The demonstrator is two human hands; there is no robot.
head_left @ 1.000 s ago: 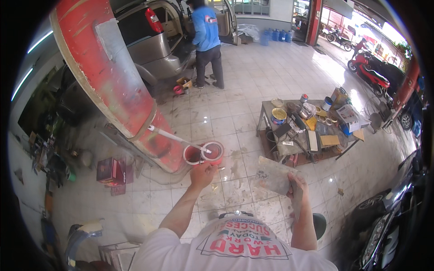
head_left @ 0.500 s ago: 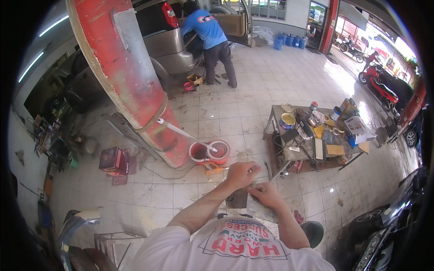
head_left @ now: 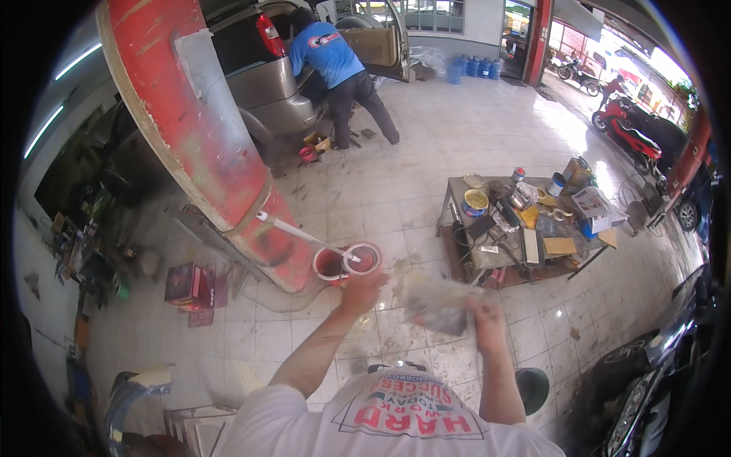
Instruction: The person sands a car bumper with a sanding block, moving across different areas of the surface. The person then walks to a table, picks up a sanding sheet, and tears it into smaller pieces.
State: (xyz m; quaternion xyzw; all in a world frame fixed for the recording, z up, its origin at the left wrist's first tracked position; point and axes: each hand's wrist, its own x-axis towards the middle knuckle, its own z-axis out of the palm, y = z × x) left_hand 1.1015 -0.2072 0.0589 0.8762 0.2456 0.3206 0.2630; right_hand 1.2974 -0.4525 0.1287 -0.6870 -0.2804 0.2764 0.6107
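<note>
My right hand [head_left: 486,311] grips the edge of a thin grey flat sheet [head_left: 442,316], smeared by motion; its exact kind cannot be told. The sheet hangs in front of me above the tiled floor. To its left, my left hand [head_left: 364,292] is stretched forward, apart from the sheet, and its fingers are too blurred to read. Just beyond the left hand stand two joined red buckets [head_left: 332,265] with pale rims. A white-handled pole [head_left: 304,234] leans from the red pillar into them.
A cluttered worktable [head_left: 495,259] with cans and boards stands to the right. The red pillar [head_left: 205,145] rises at the left, near a red box [head_left: 189,286]. A co-worker in blue [head_left: 329,57] bends into a car. A dark car [head_left: 647,388] is at the lower right.
My hands were close together over the sheet and have moved apart. The left went left toward the buckets; the right lifted the sheet forward and to the right. The view shifted slightly.
</note>
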